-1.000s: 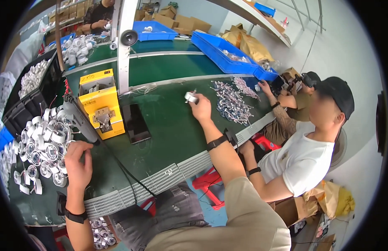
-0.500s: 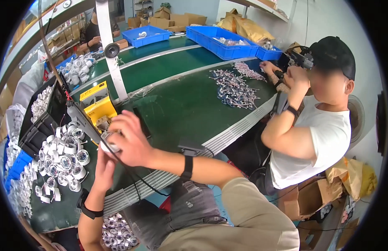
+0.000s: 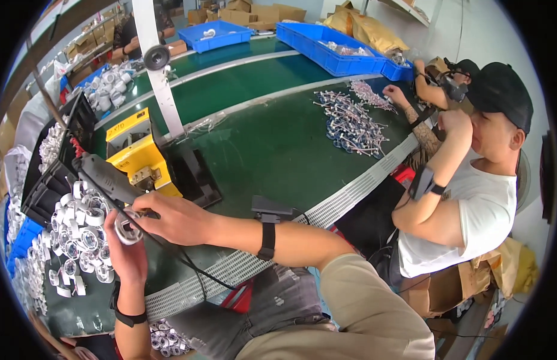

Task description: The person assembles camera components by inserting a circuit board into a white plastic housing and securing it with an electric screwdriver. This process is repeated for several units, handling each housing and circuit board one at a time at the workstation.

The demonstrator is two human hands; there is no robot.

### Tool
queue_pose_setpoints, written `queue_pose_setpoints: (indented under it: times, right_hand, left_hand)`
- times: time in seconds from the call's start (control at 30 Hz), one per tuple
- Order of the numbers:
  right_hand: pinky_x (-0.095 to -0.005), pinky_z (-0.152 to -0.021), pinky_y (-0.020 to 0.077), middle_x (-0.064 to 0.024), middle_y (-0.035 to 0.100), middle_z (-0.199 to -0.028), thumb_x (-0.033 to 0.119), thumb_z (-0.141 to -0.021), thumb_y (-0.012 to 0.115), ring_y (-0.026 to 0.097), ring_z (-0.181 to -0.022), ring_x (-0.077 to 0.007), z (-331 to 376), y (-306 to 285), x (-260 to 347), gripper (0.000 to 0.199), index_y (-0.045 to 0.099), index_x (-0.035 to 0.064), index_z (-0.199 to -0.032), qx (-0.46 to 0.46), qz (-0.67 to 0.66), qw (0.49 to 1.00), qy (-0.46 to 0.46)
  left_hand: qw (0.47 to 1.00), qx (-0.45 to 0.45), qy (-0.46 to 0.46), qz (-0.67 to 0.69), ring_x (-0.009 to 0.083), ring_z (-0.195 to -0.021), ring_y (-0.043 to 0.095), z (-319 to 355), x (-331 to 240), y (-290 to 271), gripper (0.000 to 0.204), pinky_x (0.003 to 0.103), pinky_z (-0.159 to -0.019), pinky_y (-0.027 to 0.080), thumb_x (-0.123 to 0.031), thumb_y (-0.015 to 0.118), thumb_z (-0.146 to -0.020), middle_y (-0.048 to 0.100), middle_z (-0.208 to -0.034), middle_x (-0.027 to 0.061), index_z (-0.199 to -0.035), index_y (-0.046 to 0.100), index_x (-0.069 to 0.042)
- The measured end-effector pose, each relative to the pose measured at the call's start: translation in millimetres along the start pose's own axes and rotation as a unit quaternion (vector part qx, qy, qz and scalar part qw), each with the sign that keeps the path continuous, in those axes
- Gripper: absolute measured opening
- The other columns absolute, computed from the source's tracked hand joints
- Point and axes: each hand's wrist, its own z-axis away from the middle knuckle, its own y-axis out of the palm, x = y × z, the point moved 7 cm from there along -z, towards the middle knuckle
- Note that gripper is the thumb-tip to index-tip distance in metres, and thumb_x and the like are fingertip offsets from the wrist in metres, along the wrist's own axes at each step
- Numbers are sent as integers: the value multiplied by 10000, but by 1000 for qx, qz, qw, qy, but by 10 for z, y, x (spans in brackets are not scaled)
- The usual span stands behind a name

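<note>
At the near left, the left hand (image 3: 127, 255) grips a small white ring-shaped part (image 3: 127, 230), and the right hand (image 3: 173, 219) closes on it from the right, over the green desk (image 3: 272, 150). Just left lies a pile of white parts (image 3: 74, 234); beyond, a dark electric screwdriver (image 3: 107, 178) and yellow fixture (image 3: 137, 157).
</note>
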Motion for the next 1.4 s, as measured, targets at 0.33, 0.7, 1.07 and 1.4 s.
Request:
queue_pose_setpoints:
  times: [0.33, 0.7, 1.07, 1.4]
  right_hand:
    - [-342, -716, 539, -89, 664, -927, -40, -722, 734, 662, -847, -273, -17, -91, -128, 268, 665, 87, -948, -22, -132, 986, 98]
    - [-288, -762, 557, -116, 604, -1038, -90, -793, 680, 646, -898, -194, 68, -14, -174, 327, 622, -24, -1109, -7, -252, 936, 245]
    - [-294, -659, 505, -106, 621, -942, 58, -846, 669, 622, -713, -169, -35, -55, -43, 224, 698, 30, -1066, 98, -98, 984, 110]
    - [-252, -626, 535, -47, 653, -791, -22, -817, 718, 649, -707, -114, 214, 97, -196, 142, 681, -11, -954, -8, -406, 836, 369]
  left_hand:
    - [997, -4, 47, -62, 251, -1090, 565, -38, -29, 127, 415, 382, -982, 423, -332, 323, -1049, 567, -1208, 183, -1191, 522, 3]
    - [972, -18, 115, -204, 263, -1198, 491, 56, -153, 188, 384, 410, -1034, 373, -282, 323, -1049, 507, -1285, 175, -1205, 537, -4]
    - [934, -36, 200, -295, 252, -1170, 500, 106, -289, 203, 315, 364, -1006, 386, -164, 351, -1023, 497, -1281, 180, -1207, 543, 6]
    - [997, 80, 9, 13, 255, -1171, 512, 162, -28, 442, 381, 396, -978, 432, -255, 385, -1026, 413, -1397, 203, -1333, 427, -34]
